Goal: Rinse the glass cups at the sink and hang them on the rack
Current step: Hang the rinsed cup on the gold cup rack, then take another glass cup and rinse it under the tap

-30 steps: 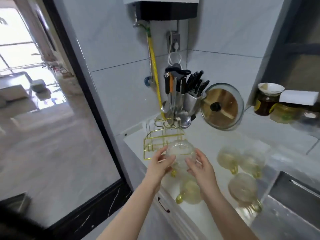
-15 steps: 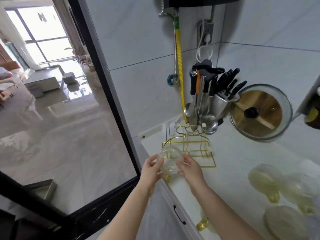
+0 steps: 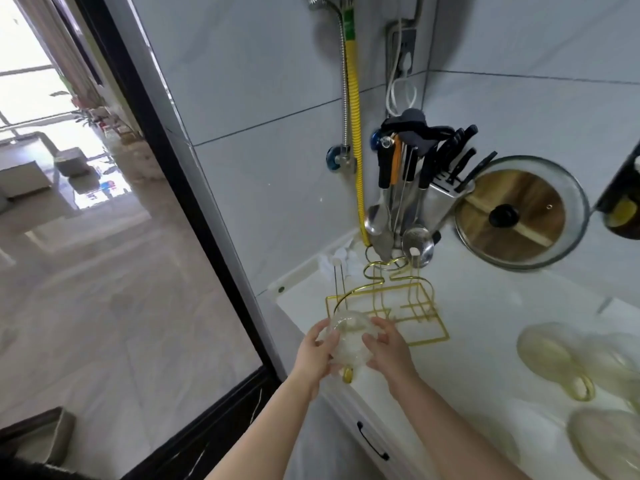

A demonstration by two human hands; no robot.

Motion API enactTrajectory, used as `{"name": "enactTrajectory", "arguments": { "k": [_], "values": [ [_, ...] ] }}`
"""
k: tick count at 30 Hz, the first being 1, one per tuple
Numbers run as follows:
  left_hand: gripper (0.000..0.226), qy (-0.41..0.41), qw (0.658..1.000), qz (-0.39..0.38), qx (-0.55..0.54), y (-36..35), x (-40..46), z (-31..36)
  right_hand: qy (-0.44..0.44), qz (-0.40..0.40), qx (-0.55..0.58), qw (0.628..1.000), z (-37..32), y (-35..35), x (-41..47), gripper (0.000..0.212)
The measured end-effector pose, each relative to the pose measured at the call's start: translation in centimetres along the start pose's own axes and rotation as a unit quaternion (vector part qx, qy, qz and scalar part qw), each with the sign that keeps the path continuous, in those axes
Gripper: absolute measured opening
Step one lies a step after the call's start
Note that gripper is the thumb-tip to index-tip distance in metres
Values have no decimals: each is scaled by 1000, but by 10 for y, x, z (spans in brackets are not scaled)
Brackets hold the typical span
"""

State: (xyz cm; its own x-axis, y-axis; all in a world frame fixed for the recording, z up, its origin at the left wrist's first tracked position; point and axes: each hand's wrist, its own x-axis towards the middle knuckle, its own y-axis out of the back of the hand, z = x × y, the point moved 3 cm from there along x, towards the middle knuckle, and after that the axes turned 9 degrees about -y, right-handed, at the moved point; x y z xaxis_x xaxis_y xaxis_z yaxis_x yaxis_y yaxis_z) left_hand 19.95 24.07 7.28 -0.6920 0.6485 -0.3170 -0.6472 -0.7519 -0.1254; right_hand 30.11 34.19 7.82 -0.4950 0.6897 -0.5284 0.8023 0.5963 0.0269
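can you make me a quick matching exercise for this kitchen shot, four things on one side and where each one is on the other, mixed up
Things:
1. glass cup
2. gold wire rack
3. glass pot lid
4. yellow hose

Places:
A. propped up at the back wall, right of the knife block
B. running down the wall tiles to the counter corner
C. held between the left hand and the right hand
D. standing on the counter just behind the hands

Pairs: 1-C, 2-D, 3-A, 4-B
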Motion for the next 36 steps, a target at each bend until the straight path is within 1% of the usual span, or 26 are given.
{"name": "enactTrajectory", "arguments": {
  "k": [5, 10, 13, 15, 19, 21, 24, 27, 29, 31, 34, 36],
  "values": [
    [36, 10, 999, -32, 3, -2, 19, -10, -6, 40, 24, 999, 5, 3, 9, 30],
    [36, 15, 999, -45, 15, -4, 35, -7, -8, 55, 4, 998, 1, 2, 18, 28],
    [38, 12, 998, -51, 24, -4, 41, -5, -13, 71, -16, 997, 4, 2, 21, 32],
    [41, 11, 998, -47, 34, -4, 43, -6, -12, 85, -36, 996, 6, 3, 22, 36],
    [63, 51, 997, -27, 45, 2, 43, -21, -21, 96, -61, 993, 10, 8, 22, 47],
    [64, 69, 996, -23, 47, 5, 39, -30, -18, 96, -80, 992, 10, 13, 19, 49],
    [59, 79, 995, -27, 52, 2, 34, -37, 5, 97, -107, 989, 11, 27, 9, 49],
    [64, 66, 993, 11, 101, -3, 34, -40, 21, 113, -125, 985, 14, 46, -5, 46],
    [59, 55, 992, 37, 108, -5, 33, -42, 31, 132, -134, 982, 16, 61, -15, 44],
    [45, 60, 992, 37, 102, -8, 31, -49, 36, 152, -136, 978, 20, 77, -29, 40],
    [31, 60, 992, 7, 112, -19, 29, -63, 41, 193, -92, 976, 35, 105, -49, 34],
    [21, 58, 991, -31, 117, -34, 24, -70, 41, 237, -64, 969, 48, 124, -62, 30]
  ]
}}
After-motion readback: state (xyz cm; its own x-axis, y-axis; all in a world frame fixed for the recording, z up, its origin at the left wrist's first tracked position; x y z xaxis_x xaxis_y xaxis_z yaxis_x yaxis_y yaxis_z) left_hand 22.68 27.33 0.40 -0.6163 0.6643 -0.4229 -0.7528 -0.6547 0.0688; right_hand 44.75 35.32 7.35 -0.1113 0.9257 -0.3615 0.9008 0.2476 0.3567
